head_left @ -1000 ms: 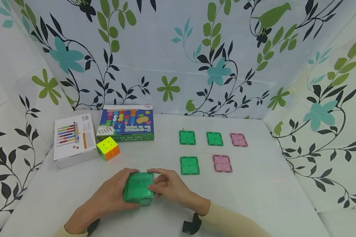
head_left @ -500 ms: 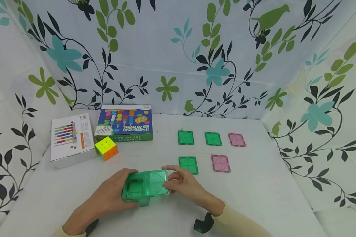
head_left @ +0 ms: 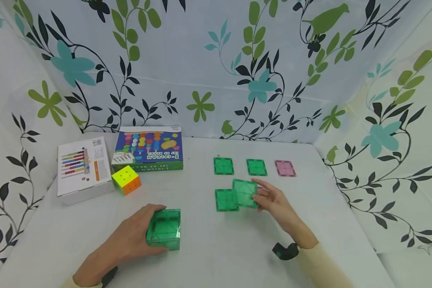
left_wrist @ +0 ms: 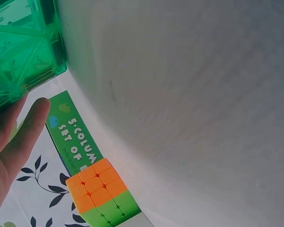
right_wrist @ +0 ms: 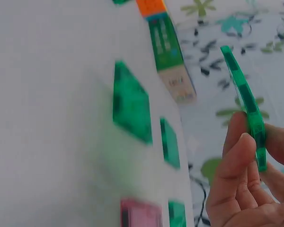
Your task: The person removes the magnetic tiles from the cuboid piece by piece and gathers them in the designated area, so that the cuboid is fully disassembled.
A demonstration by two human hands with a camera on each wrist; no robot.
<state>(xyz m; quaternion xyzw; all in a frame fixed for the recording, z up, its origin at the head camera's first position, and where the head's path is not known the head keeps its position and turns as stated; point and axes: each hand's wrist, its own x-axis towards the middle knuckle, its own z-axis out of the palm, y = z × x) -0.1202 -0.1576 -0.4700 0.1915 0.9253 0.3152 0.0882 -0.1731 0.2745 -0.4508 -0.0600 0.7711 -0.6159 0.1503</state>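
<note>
My left hand (head_left: 131,236) grips an open-topped green box of see-through magnetic tiles (head_left: 163,244) by its left side, low over the table. In the left wrist view, part of the same box (left_wrist: 23,56) shows beyond my fingers. A single green square tile (head_left: 245,194) is pinched at its right edge by my right hand (head_left: 277,204), tilted and held above the table. From the right wrist the held tile (right_wrist: 244,92) appears edge-on. It overlaps a green tile (head_left: 224,200) lying flat. One pink tile (right_wrist: 141,216) lies below, hidden from the head view.
Two green tiles (head_left: 223,166) and a pink tile (head_left: 285,168) lie in a back row. At the left stand a white box (head_left: 83,168), a blue and green box (head_left: 147,150) and a puzzle cube (head_left: 127,180). Printed cloth (head_left: 201,60) hangs behind the table.
My right hand has drawn the green tile off the top of the box and carried it right and away from me. The box's open inside now shows; my left hand stays around it.
</note>
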